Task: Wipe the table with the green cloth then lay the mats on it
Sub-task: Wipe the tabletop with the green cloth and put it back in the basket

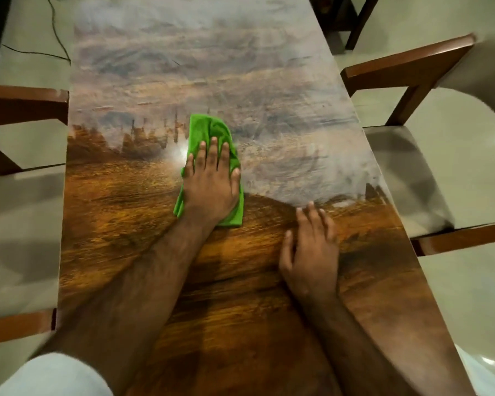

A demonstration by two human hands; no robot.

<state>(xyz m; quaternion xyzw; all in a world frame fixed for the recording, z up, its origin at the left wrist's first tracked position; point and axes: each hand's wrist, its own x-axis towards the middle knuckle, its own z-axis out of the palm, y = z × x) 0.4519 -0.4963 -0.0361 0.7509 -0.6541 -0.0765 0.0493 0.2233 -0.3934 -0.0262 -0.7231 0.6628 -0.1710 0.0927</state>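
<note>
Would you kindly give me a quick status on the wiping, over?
Left hand flat, pressing green folded cloth mid-table. Right hand flat on glossy wooden table. Far half hazy; no mats in view, nothing ahead of cloth.

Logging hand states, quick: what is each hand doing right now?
Left hand: open, pressing flat on the green cloth.
Right hand: open, resting on the table.

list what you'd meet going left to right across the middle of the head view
left wooden chair → bare table top → green cloth with the left hand pressed flat on it → right hand resting on the table → right chair
</note>
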